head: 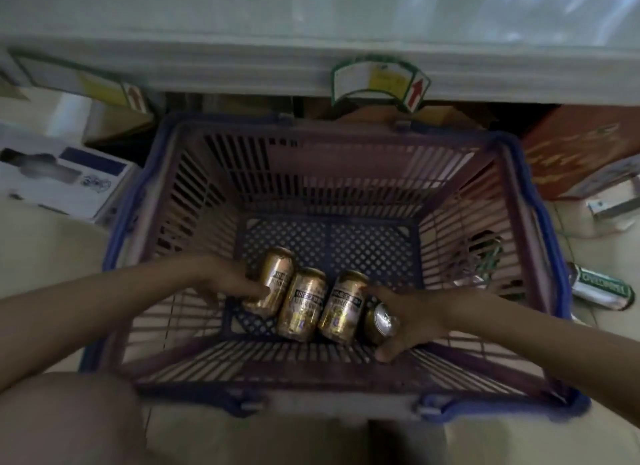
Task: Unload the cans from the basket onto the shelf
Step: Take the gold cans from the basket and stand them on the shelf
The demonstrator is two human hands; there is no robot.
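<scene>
A purple plastic basket (pixel 460 184) with blue handles stands on the floor below me. Several gold cans lie on its blue mesh bottom. My left hand (pixel 228 284) reaches in from the left, fingers wrapped on the leftmost gold can (pixel 277 274). Two more gold cans (pixel 303 305) (pixel 343 307) lie side by side in the middle. My right hand (pixel 412 319) grips a fourth can (pixel 379 322) at the right, its silver top facing me. The white shelf edge (pixel 242 66) runs across above the basket.
A white box (pixel 62 177) sits left of the basket. A red carton (pixel 581 149) stands at the right. A green can (pixel 602 290) lies on the floor outside the basket's right side. My knee (pixel 65 419) fills the lower left.
</scene>
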